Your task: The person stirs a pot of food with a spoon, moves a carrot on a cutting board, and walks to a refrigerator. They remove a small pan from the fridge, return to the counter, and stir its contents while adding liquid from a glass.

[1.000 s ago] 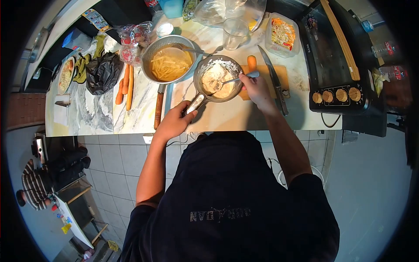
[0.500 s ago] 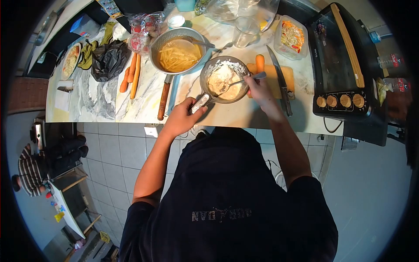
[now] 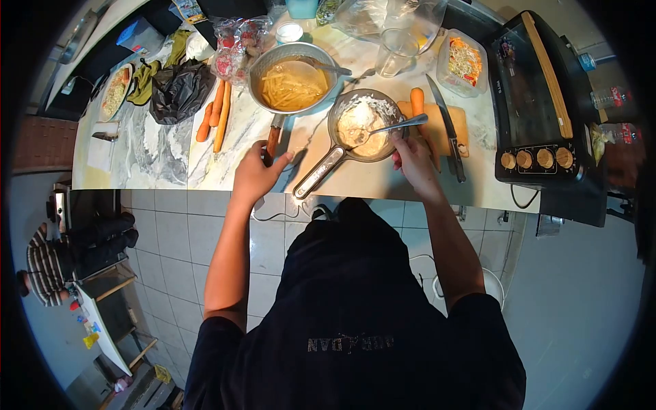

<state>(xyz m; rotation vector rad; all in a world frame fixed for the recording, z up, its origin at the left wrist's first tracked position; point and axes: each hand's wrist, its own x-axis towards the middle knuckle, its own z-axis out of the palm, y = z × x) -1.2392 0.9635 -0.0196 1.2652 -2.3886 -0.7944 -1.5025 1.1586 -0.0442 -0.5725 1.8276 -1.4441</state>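
My left hand (image 3: 256, 176) is at the wooden handle (image 3: 272, 137) of a saucepan (image 3: 254, 92), its thumb spread to the right; the handle's lower end is hidden under it. Pale cut strips (image 3: 290, 87) lie in liquid in the saucepan, with a utensil resting inside. A smaller pan (image 3: 333, 130) holds a creamy, floury mixture (image 3: 362, 128). Its metal handle (image 3: 320, 172) points toward me, untouched. A spoon (image 3: 404, 123) leans in this pan, its handle over the right rim. Beside that rim is my right hand (image 3: 415, 164), fingers loosely apart below the spoon; contact with the rim is unclear.
On the right are a cutting board (image 3: 456, 123) with a carrot (image 3: 417, 99), a knife (image 3: 447, 126), a container of shredded vegetables (image 3: 463, 61) and a toaster oven (image 3: 536, 102). A clear cup (image 3: 396, 53) stands behind. More carrots (image 3: 217, 113) and a black bag (image 3: 179, 92) lie left.
My left hand has left the small pan's metal handle and moved left to the saucepan's wooden handle. My right hand has come off the spoon and sits slightly lower. The view has shifted a little.
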